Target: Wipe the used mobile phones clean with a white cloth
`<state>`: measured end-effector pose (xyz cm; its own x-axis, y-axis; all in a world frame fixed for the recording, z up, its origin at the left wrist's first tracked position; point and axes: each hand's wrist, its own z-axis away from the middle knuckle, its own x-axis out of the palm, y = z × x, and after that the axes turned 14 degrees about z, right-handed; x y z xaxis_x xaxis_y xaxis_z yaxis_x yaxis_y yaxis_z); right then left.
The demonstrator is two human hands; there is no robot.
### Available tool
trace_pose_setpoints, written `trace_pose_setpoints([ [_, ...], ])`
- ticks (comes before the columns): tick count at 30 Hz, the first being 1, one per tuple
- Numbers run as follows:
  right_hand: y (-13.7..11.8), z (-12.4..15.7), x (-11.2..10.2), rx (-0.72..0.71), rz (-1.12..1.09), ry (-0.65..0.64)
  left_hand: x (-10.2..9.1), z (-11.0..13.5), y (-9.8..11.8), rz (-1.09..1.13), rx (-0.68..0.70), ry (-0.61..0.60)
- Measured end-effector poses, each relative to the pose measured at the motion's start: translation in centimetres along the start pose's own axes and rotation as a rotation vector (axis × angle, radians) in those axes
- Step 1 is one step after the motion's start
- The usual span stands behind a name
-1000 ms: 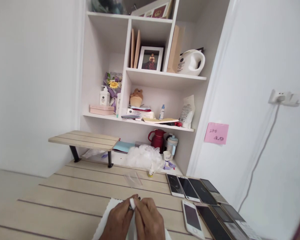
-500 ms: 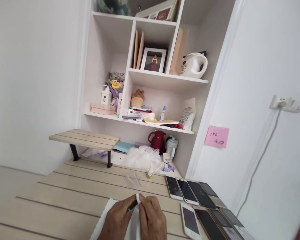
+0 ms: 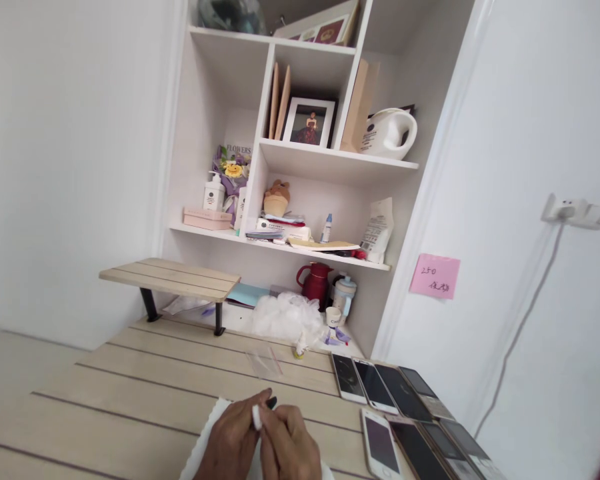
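White wad (image 3: 256, 417), small and soft-looking, is getting pinched between fingertips, left hand (image 3: 230, 445) and right hand (image 3: 289, 448) pressing together over a zigzag-edged white cloth (image 3: 217, 412) on the slatted wooden table (image 3: 130, 393).

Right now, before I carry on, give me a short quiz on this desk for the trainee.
1. True or false: the left hand and right hand meet around a small white piece over the white cloth.
2. Where do the phones lie, seen from the hands? A) on the desk to the left; B) on the desk to the right; C) up on the shelf.
3. Fill in: the sticky note on the wall is ____ in colour.

Key: 1 true; 2 B; 3 pink.
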<state>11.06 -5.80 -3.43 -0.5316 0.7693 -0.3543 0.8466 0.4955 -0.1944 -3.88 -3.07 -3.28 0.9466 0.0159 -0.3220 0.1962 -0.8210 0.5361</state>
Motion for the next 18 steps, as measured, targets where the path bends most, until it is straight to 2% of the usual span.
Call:
trace_pose_setpoints([
  [3, 0.4, 0.0, 0.0, -0.001, -0.002, -0.047, 0.1, 0.2, -0.5, -0.031, -0.004, -0.002],
  [6, 1.8, -0.6, -0.5, 0.085, 0.021, -0.071, 0.5, 0.4, -0.9, -0.065, -0.004, -0.01],
  [9, 2.7, -0.8, -0.7, 0.155, -0.005, -0.072, 0.8, 0.4, -0.9, -0.039, -0.056, 0.057],
  [12, 3.1, -0.4, -0.4, 0.245, -0.102, -0.132, 0.7, 0.0, -0.6, 0.014, -0.219, 0.194],
  [14, 3.4, 0.0, -0.1, 0.362, -0.178, -0.173, 0.4, -0.6, -0.2, 0.11, -0.341, 0.298],
  [16, 3.7, 0.4, 0.4, 0.5, -0.279, -0.235, 0.2, -1.3, 0.3, 0.283, -0.543, 0.393],
  [18, 3.8, 0.7, 0.8, 0.637, -0.384, -0.307, 0.0, -2.0, 0.9, 0.576, -0.816, 0.485],
])
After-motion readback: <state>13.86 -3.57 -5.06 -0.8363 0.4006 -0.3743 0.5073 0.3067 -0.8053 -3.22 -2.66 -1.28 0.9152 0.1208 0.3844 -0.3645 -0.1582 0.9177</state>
